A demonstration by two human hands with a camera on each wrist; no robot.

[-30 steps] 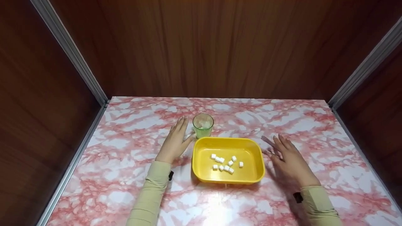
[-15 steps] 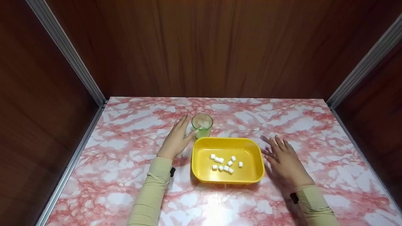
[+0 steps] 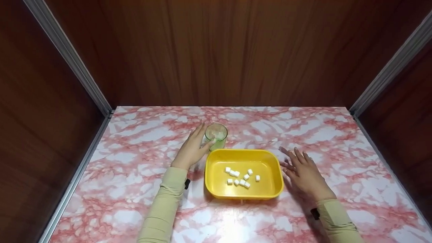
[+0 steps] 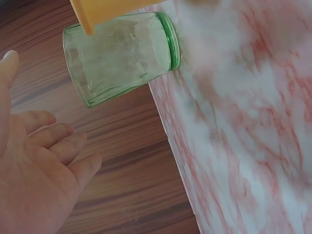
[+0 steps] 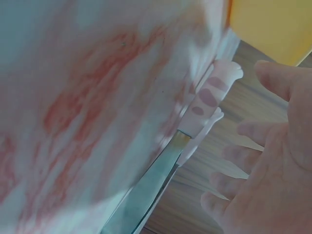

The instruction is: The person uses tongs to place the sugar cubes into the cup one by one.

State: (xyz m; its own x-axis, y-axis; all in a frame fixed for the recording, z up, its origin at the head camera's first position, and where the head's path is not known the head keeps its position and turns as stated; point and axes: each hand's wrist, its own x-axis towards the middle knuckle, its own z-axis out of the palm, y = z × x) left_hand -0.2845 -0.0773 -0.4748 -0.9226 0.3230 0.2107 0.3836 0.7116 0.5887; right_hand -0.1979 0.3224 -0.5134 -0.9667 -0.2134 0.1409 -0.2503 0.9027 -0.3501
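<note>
Fingers extended, my left hand [image 3: 191,151] is beside a green-tinted clear glass [image 3: 216,135], its thumb overlapping the glass's near side in the head view. The left wrist view shows a gap between that hand and the upright glass [image 4: 119,56]. My right hand [image 3: 308,173] has loosely spread fingers and holds nothing. Close to it on the table lies a pair of metal tongs [image 5: 156,180] with pale, pink-spotted tips; the hand hides most of them in the head view. Between my hands stands a yellow tray [image 3: 278,172] with several white cubes [image 3: 242,182] inside.
The table [image 3: 135,189] has a red and white marbled top. A dark wood panel [image 3: 216,54] rises behind it. Metal-framed side walls [image 3: 47,101] stand at left and right.
My left hand has moved slightly right, closer to the glass. The right hand has drifted a little left near the tongs. The tray and cubes hold the same arrangement.
</note>
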